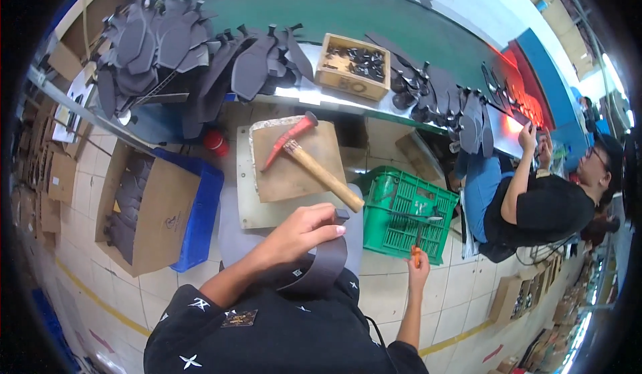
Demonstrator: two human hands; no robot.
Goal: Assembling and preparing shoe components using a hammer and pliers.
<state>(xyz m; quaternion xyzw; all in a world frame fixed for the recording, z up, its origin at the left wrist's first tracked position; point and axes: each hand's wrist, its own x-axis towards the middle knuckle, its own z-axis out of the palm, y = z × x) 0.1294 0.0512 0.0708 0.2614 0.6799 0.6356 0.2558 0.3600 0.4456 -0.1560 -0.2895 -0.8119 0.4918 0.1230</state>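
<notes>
My left hand is curling partly closed, thumb against fingers, and it's gripping a dark grey sole right over my lap. The sole is bending into a curve below my knuckles, so I'm judging it light, springy and fairly soft, nothing that's going to shatter. Its face is looking smooth, maybe a little slippery; the edge is seeming the surest place for pinching, thumb on one face and fingers behind, without creasing the middle. A small dark end is poking out beyond my fingertips; whether it belongs to the sole, I cannot tell.

Over to my right hand: it's closing around the orange handle of a slim tool, held off to the side, well apart from the sole. The tool is looking stiff, its exact kind too small for telling.

Just ahead, a hammer is lying across a tan board, its wooden handle pointing towards me. A green crate is standing beyond my right hand, and farther out, more grey soles are crowding the bench edge.
</notes>
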